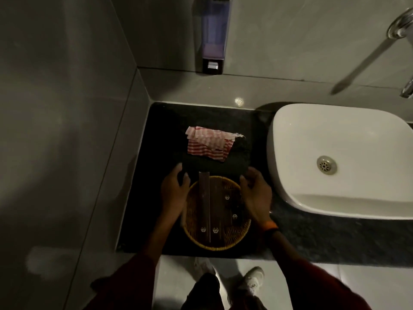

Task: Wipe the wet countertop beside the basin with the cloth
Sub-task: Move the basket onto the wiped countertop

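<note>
Both hands, left (173,193) and right (257,193), grip the basket (218,241) rim; cloth (210,143) lies at twelve o'clock on the tabletop (156,175), basin (335,157) at two o'clock.

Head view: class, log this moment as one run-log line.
left hand on basket rim | right hand on rim | cloth untouched on countertop

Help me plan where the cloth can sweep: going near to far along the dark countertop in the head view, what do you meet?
Woven basket with the left hand and right hand at its sides → striped cloth → wall tiles, with the soap dispenser mounted above.
</note>
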Available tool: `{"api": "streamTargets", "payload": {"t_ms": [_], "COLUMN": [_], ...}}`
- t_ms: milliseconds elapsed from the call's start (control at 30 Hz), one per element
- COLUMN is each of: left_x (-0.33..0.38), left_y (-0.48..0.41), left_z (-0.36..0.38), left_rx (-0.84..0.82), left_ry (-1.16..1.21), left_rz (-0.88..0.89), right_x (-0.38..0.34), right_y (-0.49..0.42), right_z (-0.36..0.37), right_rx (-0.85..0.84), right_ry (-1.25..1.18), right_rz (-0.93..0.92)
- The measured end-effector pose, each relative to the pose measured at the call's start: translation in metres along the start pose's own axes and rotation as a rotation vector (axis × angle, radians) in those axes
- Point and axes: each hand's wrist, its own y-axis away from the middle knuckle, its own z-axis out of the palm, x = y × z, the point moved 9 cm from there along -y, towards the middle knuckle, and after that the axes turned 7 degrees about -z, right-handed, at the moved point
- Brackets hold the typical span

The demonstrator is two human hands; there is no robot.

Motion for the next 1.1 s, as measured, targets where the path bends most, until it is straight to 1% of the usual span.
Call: {"api": "streamTargets", "payload": {"t_ms": [67, 167, 200, 267, 333, 367, 467, 567, 667, 800, 933, 1100], "left_x": [0.027, 0.059, 0.066, 0.069, 0.068, 0.068, 0.073, 0.094, 0.127, 0.165, 0.216, 0.290], "left_y": [-0.044, -0.101, -0.119, -0.145, -0.155, -0.155, -0.133, -0.090, -0.046, 0.001, 0.060, 0.141], "left_z": [0.009, 0.034, 0.041, 0.053, 0.063, 0.068, 0.068, 0.056, 0.053, 0.077, 0.129, 0.254], "left_rx": [0.018, -0.037, -0.039, -0.046, -0.102, -0.148, -0.237, -0.362, -0.452, -0.507, -0.606, -0.772], "left_ry": [0.012, 0.000, -0.029, -0.076, -0.092, -0.079, 0.100, 0.326, 0.331, 0.317, 0.325, 0.370], "left_rz": [0.013, 0.044, 0.020, -0.106, -0.221, -0.237, -0.137, -0.006, 0.061, 0.125, 0.169, 0.195], "right_x": [-0.015, -0.024, -0.026, -0.029, -0.031, -0.030, -0.026, -0.027, -0.034, -0.027, 0.000, 0.074], "right_y": [-0.037, -0.089, -0.103, -0.123, -0.131, -0.131, -0.117, -0.094, -0.075, -0.063, -0.063, -0.081], "right_z": [0.018, 0.055, 0.067, 0.085, 0.093, 0.093, 0.081, 0.049, 0.010, -0.062, -0.162, -0.309], "right_rx": [-0.003, -0.055, -0.068, -0.099, -0.120, -0.121, -0.123, -0.083, -0.114, -0.111, -0.049, 0.050], "right_ry": [0.012, -0.053, -0.049, 0.017, 0.048, 0.026, -0.151, -0.306, -0.434, -0.575, -0.663, -0.649], "right_rz": [-0.009, 0.066, 0.082, 0.090, 0.108, 0.125, 0.196, 0.205, 0.166, 0.167, 0.161, 0.162]}}
